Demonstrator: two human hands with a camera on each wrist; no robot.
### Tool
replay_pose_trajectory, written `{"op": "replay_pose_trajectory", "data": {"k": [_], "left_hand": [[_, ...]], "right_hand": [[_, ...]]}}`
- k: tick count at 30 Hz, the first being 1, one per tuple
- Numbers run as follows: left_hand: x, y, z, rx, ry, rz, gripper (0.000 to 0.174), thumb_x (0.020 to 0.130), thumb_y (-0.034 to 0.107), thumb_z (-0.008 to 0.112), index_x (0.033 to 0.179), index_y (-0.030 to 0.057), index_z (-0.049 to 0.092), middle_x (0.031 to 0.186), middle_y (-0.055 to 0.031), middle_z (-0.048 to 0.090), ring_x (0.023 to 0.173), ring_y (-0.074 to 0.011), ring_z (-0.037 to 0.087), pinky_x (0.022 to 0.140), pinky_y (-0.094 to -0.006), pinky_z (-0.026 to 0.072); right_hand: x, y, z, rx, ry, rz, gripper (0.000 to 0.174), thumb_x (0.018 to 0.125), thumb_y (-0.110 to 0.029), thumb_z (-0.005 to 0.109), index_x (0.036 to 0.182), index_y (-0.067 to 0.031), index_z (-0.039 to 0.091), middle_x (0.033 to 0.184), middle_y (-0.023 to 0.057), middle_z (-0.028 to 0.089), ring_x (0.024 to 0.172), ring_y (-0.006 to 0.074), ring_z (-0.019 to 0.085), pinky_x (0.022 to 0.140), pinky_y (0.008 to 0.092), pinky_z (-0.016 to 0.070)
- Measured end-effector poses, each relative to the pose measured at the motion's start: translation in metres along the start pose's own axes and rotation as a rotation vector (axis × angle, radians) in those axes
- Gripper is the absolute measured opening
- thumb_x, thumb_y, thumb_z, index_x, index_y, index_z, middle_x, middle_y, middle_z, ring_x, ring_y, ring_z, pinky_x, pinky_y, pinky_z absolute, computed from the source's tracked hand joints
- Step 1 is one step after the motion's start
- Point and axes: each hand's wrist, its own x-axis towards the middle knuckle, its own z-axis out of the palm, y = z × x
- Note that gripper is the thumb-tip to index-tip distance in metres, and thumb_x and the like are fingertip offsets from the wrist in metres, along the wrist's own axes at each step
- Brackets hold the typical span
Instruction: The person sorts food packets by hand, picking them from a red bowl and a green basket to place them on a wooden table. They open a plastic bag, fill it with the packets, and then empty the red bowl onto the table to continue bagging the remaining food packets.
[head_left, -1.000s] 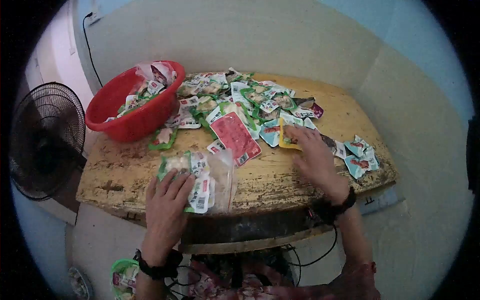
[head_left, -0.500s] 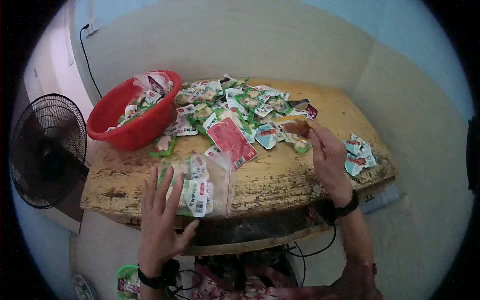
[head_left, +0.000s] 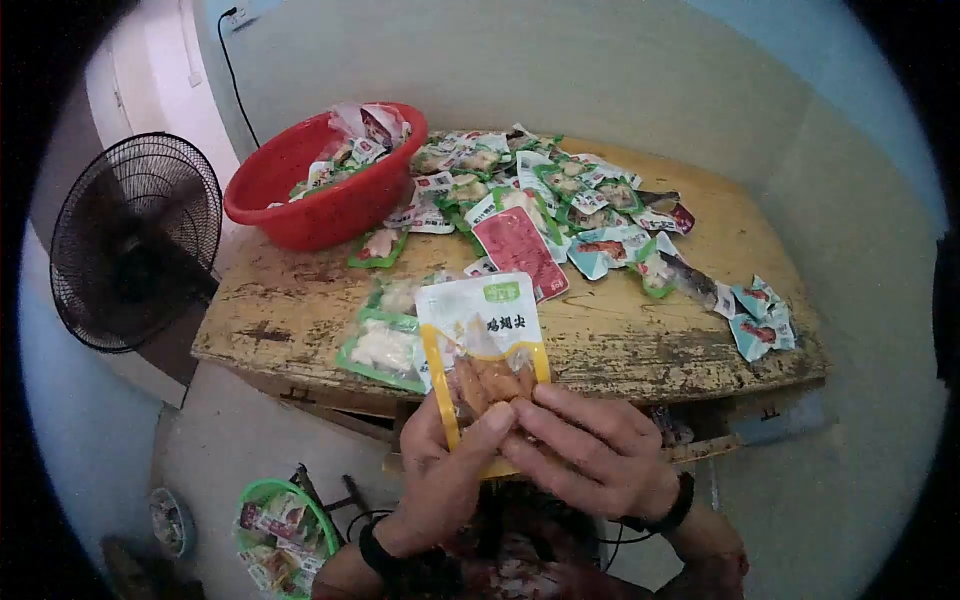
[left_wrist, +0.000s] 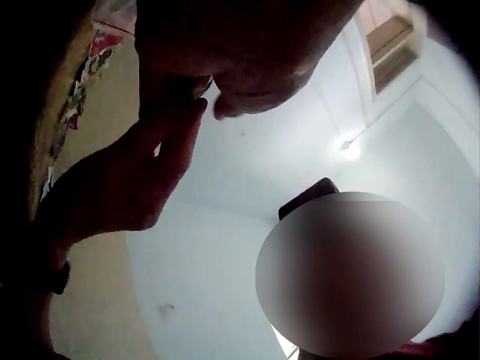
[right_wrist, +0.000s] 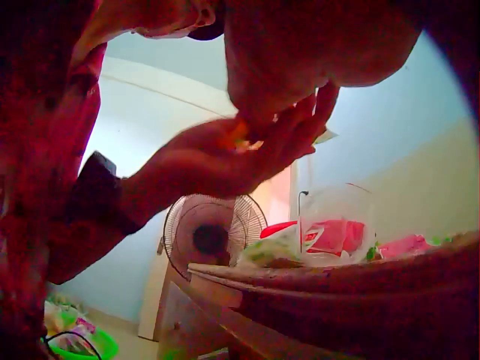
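Both hands hold a white and yellow snack pouch up in front of the table; brown pieces show through its window. My left hand grips its lower left part, thumb across the front and fingers behind. At the lower right, my right hand pinches the pouch with its fingertips on the front; its thumb is hidden. Behind the pouch, green-edged packets lie at the table front, partly covered. In the wrist views the left hand and right hand appear dark and close together.
A heap of packets, including a red-fronted one, covers the table's back. A red basin of packets stands back left. Blue packets lie at the right. A black fan is on the left; a green basket sits below.
My right hand has lifted the yellow-edged pouch from beside the heap and brought it to the front. My left hand has left the packets at the table front and now grips the pouch too.
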Motion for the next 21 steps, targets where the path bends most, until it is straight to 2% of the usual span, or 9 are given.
{"op": "replay_pose_trajectory", "data": {"k": [4,5,7,8,11,14,15,18,21], "left_hand": [[-0.001,0.002,-0.002,0.129,0.046,-0.030,0.036,0.103,0.018,0.058,0.130,-0.0044,0.055,0.120,-0.0109,0.066,0.107,-0.0151,0.063,0.096,-0.0316,0.0503],[-0.001,0.008,-0.001,0.100,-0.001,-0.091,0.035,0.103,0.018,0.059,0.130,-0.0043,0.056,0.119,-0.0105,0.066,0.105,-0.0144,0.063,0.094,-0.0312,0.0505],[-0.001,0.024,0.001,0.040,-0.097,-0.213,0.035,0.102,0.017,0.060,0.129,-0.0042,0.056,0.118,-0.0097,0.066,0.101,-0.0130,0.062,0.091,-0.0305,0.0510],[-0.001,0.025,-0.003,0.130,-0.153,-0.224,0.034,0.102,0.017,0.060,0.129,-0.0038,0.057,0.116,-0.0092,0.066,0.099,-0.0125,0.062,0.089,-0.0298,0.0510],[0.000,0.023,-0.010,0.373,-0.303,-0.279,0.033,0.103,0.018,0.060,0.130,-0.0003,0.058,0.109,-0.0076,0.069,0.090,-0.0108,0.062,0.082,-0.0281,0.0512],[0.005,0.025,-0.007,0.636,-0.493,-0.346,0.037,0.101,0.022,0.063,0.130,-0.0016,0.059,0.113,-0.0079,0.071,0.101,-0.0145,0.066,0.090,-0.0304,0.0516],[0.006,0.028,-0.007,0.694,-0.547,-0.321,0.039,0.102,0.025,0.063,0.131,0.0003,0.058,0.111,-0.0076,0.072,0.099,-0.0143,0.066,0.088,-0.0297,0.0507],[0.003,0.014,0.000,0.755,-0.445,0.094,0.038,0.097,0.019,0.069,0.129,0.0013,0.059,0.093,-0.0120,0.069,0.080,-0.0184,0.068,0.072,-0.0309,0.0528],[0.003,0.008,-0.007,0.989,-0.106,0.406,0.048,0.086,0.021,0.080,0.125,0.0002,0.060,0.091,-0.0135,0.067,0.077,-0.0248,0.066,0.067,-0.0350,0.0519]], "right_hand": [[-0.004,0.009,-0.014,0.416,0.041,0.209,0.037,0.087,-0.023,0.076,0.122,-0.0129,0.067,0.129,0.0055,0.068,0.116,0.0223,0.065,0.085,0.0333,0.0555],[-0.010,0.020,-0.016,0.414,0.108,0.232,0.042,0.084,-0.023,0.081,0.122,-0.0112,0.066,0.126,0.0082,0.068,0.110,0.0236,0.067,0.085,0.0341,0.0555],[-0.009,0.037,-0.014,0.423,0.247,0.434,0.043,0.084,-0.022,0.081,0.123,-0.0091,0.065,0.124,0.0097,0.069,0.106,0.0234,0.068,0.083,0.0344,0.0551],[-0.009,0.041,-0.014,0.422,0.317,0.535,0.043,0.085,-0.021,0.081,0.123,-0.0080,0.065,0.123,0.0105,0.069,0.105,0.0234,0.068,0.082,0.0345,0.0549],[-0.002,0.034,-0.024,0.801,0.069,0.854,0.039,0.087,-0.023,0.079,0.118,-0.0038,0.066,0.114,0.0114,0.071,0.098,0.0214,0.069,0.079,0.0344,0.0542],[-0.010,0.036,-0.021,0.872,-0.290,0.716,0.032,0.082,-0.018,0.081,0.108,-0.0021,0.069,0.086,0.0055,0.069,0.072,0.0103,0.061,0.062,0.0263,0.0460],[-0.007,0.035,-0.023,0.912,-0.272,0.768,0.023,0.085,-0.018,0.079,0.099,-0.0016,0.071,0.073,0.0021,0.063,0.063,0.0085,0.054,0.057,0.0264,0.0417],[-0.019,0.047,-0.035,0.836,-0.301,0.789,0.030,0.090,-0.023,0.076,0.110,-0.0016,0.069,0.091,0.0089,0.071,0.082,0.0177,0.068,0.076,0.0352,0.0532],[-0.033,0.055,-0.043,0.912,-0.136,1.239,0.025,0.094,-0.019,0.071,0.111,-0.0015,0.068,0.089,0.0048,0.072,0.080,0.0123,0.068,0.064,0.0283,0.0563]]}}
